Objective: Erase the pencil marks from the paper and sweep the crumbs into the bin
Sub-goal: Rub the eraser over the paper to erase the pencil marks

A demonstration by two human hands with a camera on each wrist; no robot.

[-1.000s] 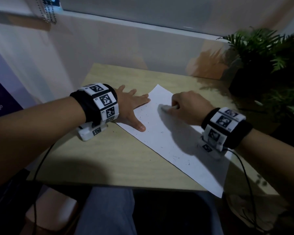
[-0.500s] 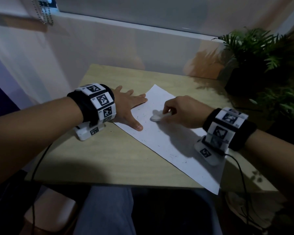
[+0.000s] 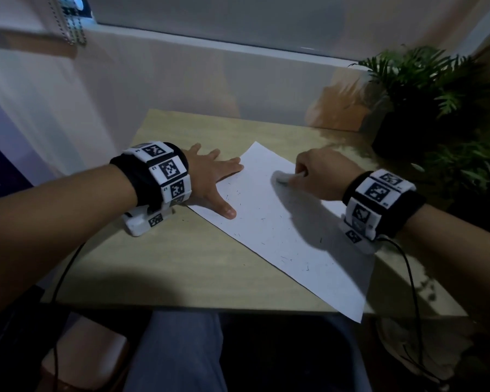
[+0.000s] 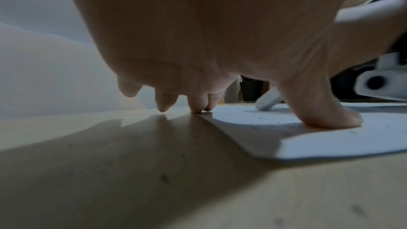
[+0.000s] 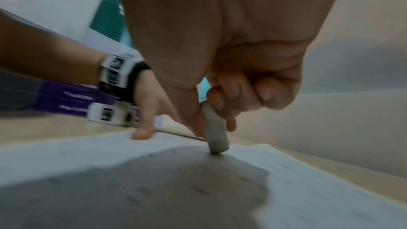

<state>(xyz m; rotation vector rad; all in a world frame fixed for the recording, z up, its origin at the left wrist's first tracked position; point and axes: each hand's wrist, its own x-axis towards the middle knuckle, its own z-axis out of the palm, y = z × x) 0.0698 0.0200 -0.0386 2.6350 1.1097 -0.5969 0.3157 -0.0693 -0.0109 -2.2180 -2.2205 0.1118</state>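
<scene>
On the table [image 3: 153, 267], the paper [image 3: 289, 239] is lying crumb-strewn, the left hand [image 3: 210, 179] at its left edge pressing flat with fingers spread, likely pinning it, while the right hand [image 3: 323, 176] beyond is pinching the eraser [image 5: 215, 128] end-down on the sheet's far part for rubbing.

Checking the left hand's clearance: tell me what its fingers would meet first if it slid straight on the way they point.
The left hand lies flat, fingers pointing along the table toward the paper; they'd likely ride further onto it first. The eraser looks farther off.
</scene>
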